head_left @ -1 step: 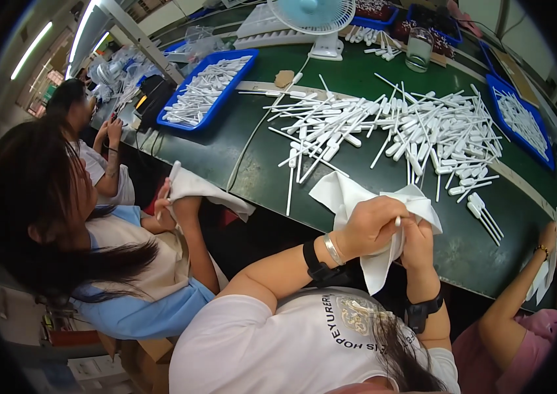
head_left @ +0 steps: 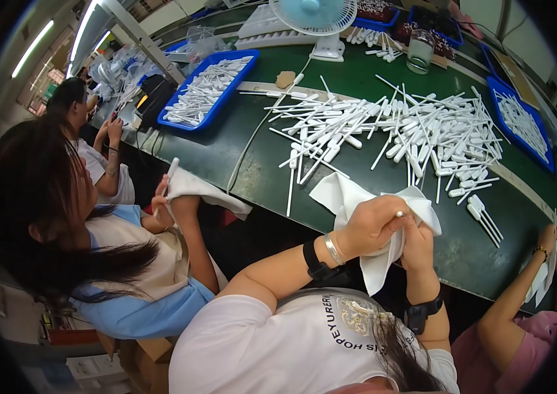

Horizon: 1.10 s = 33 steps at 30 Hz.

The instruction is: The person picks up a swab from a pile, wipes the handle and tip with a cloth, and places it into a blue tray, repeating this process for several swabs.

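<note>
My left hand (head_left: 371, 226) is closed, its fingers bunched around a white cloth (head_left: 337, 197) above the table's near edge. Pressed up against it, my right hand (head_left: 417, 244) is closed on the same cloth. Between the two hands the small rounded tip of a white stick (head_left: 399, 214) pokes out; the rest is hidden by fingers and cloth. Corners of the cloth hang below and spread out to both sides. Just beyond lies a big loose pile of white plastic sticks with wider oval ends (head_left: 423, 134). A few matching sticks (head_left: 485, 220) lie apart, right of my hands.
On the green table (head_left: 258, 177) stand a blue tray (head_left: 253, 60) at left and another blue tray (head_left: 550, 161) at right, both holding white sticks. Behind are a fan (head_left: 326, 49) and a glass (head_left: 419, 51). Co-workers sit on both sides; the left one's hand (head_left: 162, 202) holds a cloth.
The white tip between my hands has shifted slightly up and to the right as my fingers moved. The co-worker's cloth on the left has moved a little.
</note>
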{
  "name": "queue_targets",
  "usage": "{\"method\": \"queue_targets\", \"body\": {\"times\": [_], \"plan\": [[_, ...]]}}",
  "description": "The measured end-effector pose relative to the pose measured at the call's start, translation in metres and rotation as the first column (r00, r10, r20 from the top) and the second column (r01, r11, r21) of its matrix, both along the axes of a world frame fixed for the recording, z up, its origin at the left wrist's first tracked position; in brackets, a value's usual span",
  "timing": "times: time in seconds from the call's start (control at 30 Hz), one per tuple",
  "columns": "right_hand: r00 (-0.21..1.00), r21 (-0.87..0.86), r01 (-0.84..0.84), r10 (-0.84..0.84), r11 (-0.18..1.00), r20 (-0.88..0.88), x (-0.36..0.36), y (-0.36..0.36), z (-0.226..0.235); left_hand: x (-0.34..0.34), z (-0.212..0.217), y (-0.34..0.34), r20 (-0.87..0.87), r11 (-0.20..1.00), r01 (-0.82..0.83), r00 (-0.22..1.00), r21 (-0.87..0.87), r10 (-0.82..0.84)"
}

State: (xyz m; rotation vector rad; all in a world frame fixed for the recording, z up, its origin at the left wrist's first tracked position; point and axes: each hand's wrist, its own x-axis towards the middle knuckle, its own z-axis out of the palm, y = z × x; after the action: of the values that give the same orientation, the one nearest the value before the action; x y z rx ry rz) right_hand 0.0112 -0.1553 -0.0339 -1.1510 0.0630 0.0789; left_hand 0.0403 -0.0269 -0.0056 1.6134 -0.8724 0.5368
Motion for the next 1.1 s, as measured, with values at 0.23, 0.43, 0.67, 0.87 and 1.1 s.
{"method": "queue_targets", "body": {"times": [0.23, 0.43, 0.67, 0.87, 1.1], "plan": [[0.945, -0.287, 0.17, -0.073, 0.943, 0.319, -0.002, 0.001, 0.006, 0.024, 0.013, 0.016, -0.469, 0.99, 0.014, 0.879, -0.144, -0.08], [0.96, -0.246, 0.073, -0.002, 0.967, 0.279, -0.007, -0.002, 0.01, 0.161, 0.068, 0.117, -0.623, 0.702, -0.404, 0.779, -0.586, -0.073], [0.972, -0.286, -0.016, 0.082, 0.958, 0.222, -0.009, 0.001, 0.017, 0.298, 0.018, 0.288, -0.859, 0.726, -0.671, 0.454, -0.153, 0.238], [0.987, -0.295, 0.043, 0.005, 0.954, 0.161, -0.002, -0.005, 0.009, 0.321, 0.013, 0.322, 0.339, 0.031, -0.594, 0.5, 0.804, 0.797], [0.965, -0.351, 0.004, 0.088, 0.936, 0.245, 0.005, 0.0, 0.019, 0.297, 0.04, 0.29, 0.08, 0.451, -0.707, 0.579, 0.545, 0.811]]}}
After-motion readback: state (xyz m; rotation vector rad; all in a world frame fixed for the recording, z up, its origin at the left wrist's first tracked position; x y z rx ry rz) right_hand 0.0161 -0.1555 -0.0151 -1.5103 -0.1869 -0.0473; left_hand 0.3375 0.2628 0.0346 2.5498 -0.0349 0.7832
